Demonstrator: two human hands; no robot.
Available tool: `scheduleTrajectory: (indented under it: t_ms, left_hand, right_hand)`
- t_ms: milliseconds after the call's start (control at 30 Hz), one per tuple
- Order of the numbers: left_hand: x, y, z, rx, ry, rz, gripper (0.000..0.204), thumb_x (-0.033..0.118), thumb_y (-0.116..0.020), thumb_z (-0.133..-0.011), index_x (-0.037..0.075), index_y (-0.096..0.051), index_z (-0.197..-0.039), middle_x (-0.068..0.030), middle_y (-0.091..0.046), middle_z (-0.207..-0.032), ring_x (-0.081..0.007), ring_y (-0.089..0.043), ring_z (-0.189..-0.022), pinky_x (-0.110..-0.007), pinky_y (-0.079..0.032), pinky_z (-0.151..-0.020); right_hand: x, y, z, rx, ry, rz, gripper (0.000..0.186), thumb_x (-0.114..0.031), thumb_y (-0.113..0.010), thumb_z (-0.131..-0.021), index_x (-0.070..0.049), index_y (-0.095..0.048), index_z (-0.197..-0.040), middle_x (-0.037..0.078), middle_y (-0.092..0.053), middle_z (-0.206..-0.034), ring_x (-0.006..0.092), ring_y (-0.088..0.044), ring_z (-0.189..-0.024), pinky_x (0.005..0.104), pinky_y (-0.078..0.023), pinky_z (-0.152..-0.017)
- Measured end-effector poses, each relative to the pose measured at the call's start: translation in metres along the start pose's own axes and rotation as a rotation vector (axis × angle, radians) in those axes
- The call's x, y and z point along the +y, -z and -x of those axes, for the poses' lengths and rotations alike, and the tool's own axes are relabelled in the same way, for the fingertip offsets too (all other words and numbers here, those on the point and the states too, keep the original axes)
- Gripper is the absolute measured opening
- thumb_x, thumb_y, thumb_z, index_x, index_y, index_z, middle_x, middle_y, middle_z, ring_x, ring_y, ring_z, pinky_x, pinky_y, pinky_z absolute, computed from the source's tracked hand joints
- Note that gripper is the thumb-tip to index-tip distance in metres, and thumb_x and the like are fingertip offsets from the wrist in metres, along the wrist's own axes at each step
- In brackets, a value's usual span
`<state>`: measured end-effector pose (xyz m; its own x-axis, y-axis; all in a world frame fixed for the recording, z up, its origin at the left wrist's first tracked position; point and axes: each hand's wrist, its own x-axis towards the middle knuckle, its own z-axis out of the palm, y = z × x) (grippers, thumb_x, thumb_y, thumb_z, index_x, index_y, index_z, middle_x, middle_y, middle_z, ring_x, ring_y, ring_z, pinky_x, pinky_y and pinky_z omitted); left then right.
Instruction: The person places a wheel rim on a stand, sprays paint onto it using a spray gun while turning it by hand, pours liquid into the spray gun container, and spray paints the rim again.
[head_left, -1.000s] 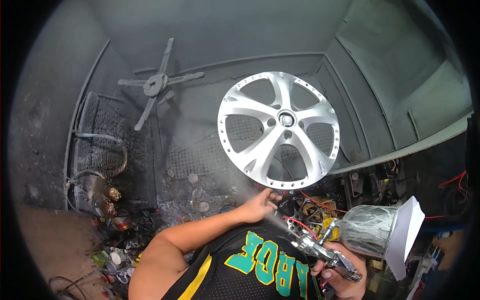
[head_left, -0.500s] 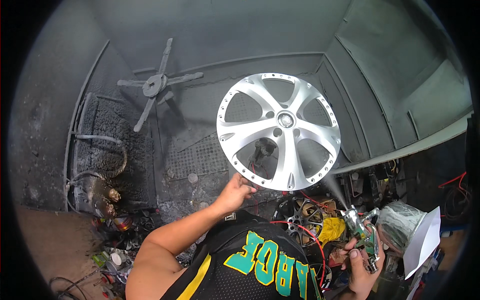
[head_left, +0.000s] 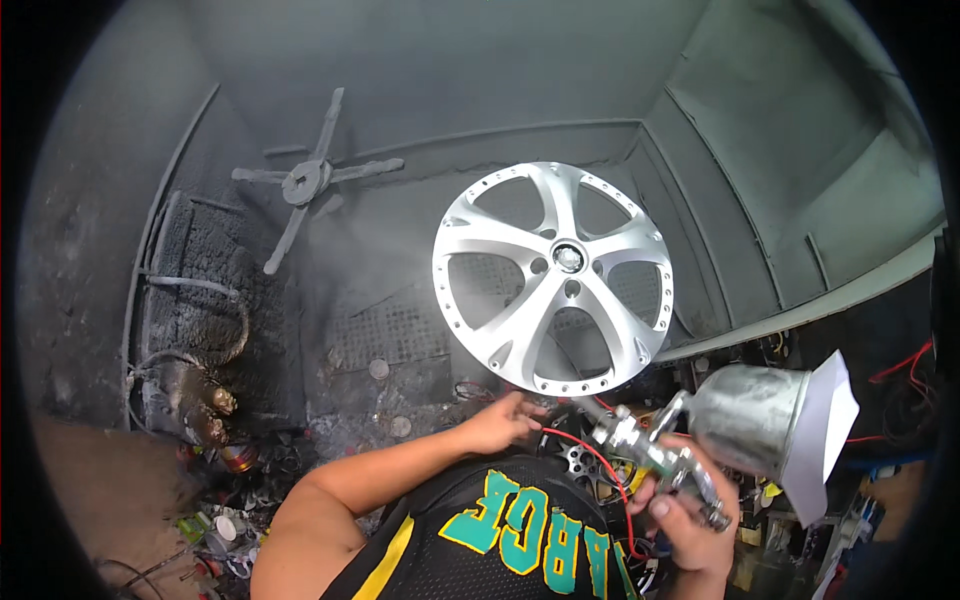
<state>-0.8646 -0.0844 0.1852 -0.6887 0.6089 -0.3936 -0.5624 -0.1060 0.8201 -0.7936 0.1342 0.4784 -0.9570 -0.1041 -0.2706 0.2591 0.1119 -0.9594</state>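
A silver five-spoke wheel rim [head_left: 571, 262] stands face-up before me inside a grey, paint-coated booth. Just below its lower left edge is my left hand [head_left: 503, 422], its fingers loosely bent and apart, with nothing visible in them. My right hand [head_left: 700, 520] grips a metal spray gun [head_left: 655, 455] at the lower right, nozzle toward the rim's bottom edge. A faint mist shows between the nozzle and the rim. On the gun sits a silver paint cup [head_left: 748, 415] with a sheet of white paper [head_left: 825, 440] at its end. Whatever supports the rim is hidden.
A grey four-armed stand [head_left: 306, 183] rises at the back left. Beside it is a thickly crusted panel [head_left: 200, 300]. A red hose [head_left: 600, 462] curves in front of my body. Another wheel [head_left: 580, 462] lies partly hidden below the gun. Cans and clutter crowd the lower left.
The rim has turned, so a gap rather than a spoke faces me. My left hand has dropped off its edge. The spray gun has moved left, closer beneath the rim.
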Motion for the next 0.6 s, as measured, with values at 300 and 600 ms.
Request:
scheduleTrajectory:
  t_ms: [300,600]
  left_hand:
    - [0.076,0.103,0.024,0.555,-0.333,0.118,0.063,0.002,-0.052,-0.088,0.002,-0.032,-0.148,-0.0072,-0.056,-0.125,-0.0156,-0.059,-0.105,-0.029,-0.048,-0.088]
    - [0.052,0.033,0.031,0.323,-0.076,-0.031,0.074,0.000,-0.048,-0.085,0.008,-0.018,-0.152,-0.0137,-0.045,-0.132,-0.0232,-0.052,-0.119,-0.039,-0.050,-0.095]
  right_hand:
    - [-0.025,0.039,-0.052,0.441,0.188,0.196,0.056,-0.012,-0.063,-0.093,-0.003,-0.044,-0.145,0.004,-0.062,-0.090,0.0096,-0.062,-0.073,0.0177,-0.044,-0.048]
    - [-0.004,0.085,0.004,0.533,-0.004,0.286,0.057,-0.016,-0.063,-0.093,-0.001,-0.043,-0.145,0.001,-0.058,-0.085,0.0072,-0.059,-0.072,0.0162,-0.044,-0.049]
